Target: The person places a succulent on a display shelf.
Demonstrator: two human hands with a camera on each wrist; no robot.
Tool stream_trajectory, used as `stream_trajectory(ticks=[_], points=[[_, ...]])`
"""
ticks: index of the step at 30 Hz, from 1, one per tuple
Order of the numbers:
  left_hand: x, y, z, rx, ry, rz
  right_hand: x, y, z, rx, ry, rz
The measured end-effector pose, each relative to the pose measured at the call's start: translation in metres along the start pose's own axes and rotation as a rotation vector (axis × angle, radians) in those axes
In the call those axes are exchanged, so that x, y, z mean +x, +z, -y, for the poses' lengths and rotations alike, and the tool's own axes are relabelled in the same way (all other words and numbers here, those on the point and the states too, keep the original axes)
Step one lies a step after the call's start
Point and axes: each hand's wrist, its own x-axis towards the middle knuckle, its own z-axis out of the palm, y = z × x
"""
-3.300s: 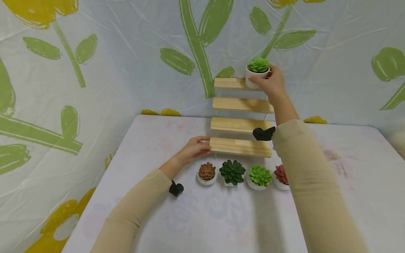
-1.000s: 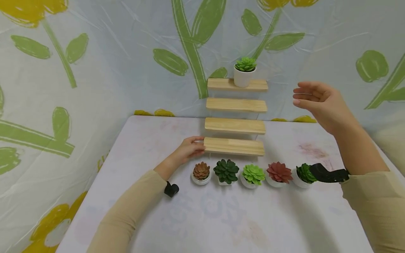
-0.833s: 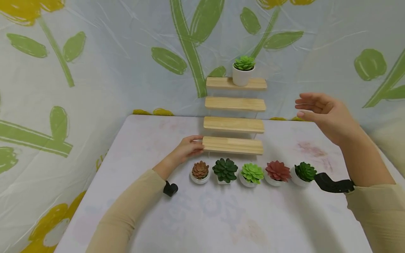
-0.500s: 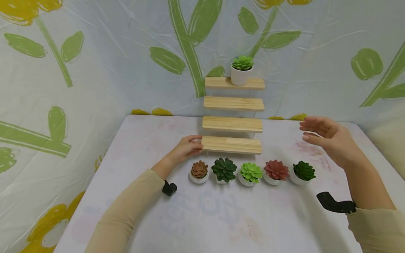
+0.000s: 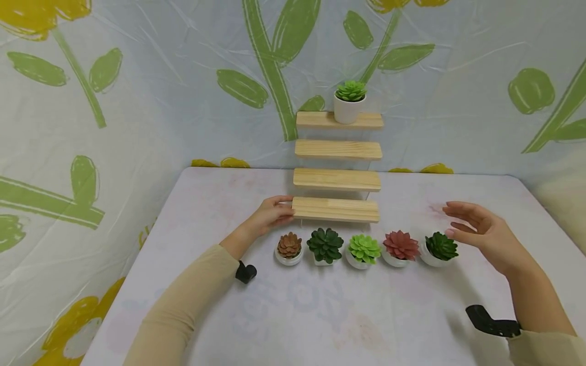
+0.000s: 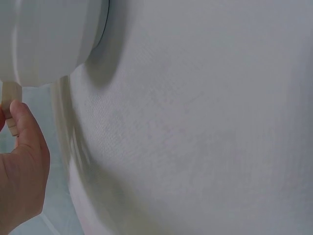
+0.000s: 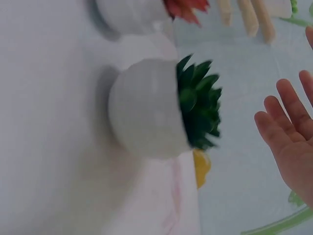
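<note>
At the left end of the lowest board of a wooden tiered shelf, my left hand pinches the wood between thumb and fingers; the left wrist view shows the hand at the board's tip. My right hand is held up with loosely bent fingers, nothing in it, just right of a dark green succulent in a round white pot. In the right wrist view that pot stands apart from the spread fingers. A bright green succulent in a white pot stands on the top board.
In front of the shelf runs a row of potted succulents: brown, dark green in a square pot, light green and red. They stand on a white table. A flower-printed sheet hangs behind.
My right hand has let go of the bright green succulent on the top board, moved away right, then come down beside the dark green one. My left hand has stayed at the lowest board.
</note>
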Motion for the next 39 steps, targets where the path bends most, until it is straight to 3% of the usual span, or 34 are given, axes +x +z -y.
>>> stream_trajectory(ticks=[5, 11, 16, 21, 27, 39], points=[[0.001, -0.001, 0.001, -0.001, -0.001, -0.003, -0.008, -0.003, -0.014, 0.055, -0.028, 0.024], [0.002, -0.002, -0.002, 0.001, 0.009, 0.007, -0.016, -0.007, -0.029, -0.038, 0.003, 0.058], [-0.001, -0.001, -0.003, 0.001, 0.011, 0.009, -0.023, -0.01, -0.048, 0.094, 0.0, 0.156], [-0.002, 0.0, -0.001, -0.006, 0.009, 0.001, -0.03, -0.009, -0.06, 0.037, 0.072, 0.195], [0.0, 0.001, 0.0, -0.009, 0.011, 0.002, -0.033, -0.008, -0.069, 0.004, 0.156, 0.19], [0.0, 0.0, 0.0, -0.007, 0.003, -0.012, -0.03, 0.002, -0.072, 0.011, 0.16, 0.149]])
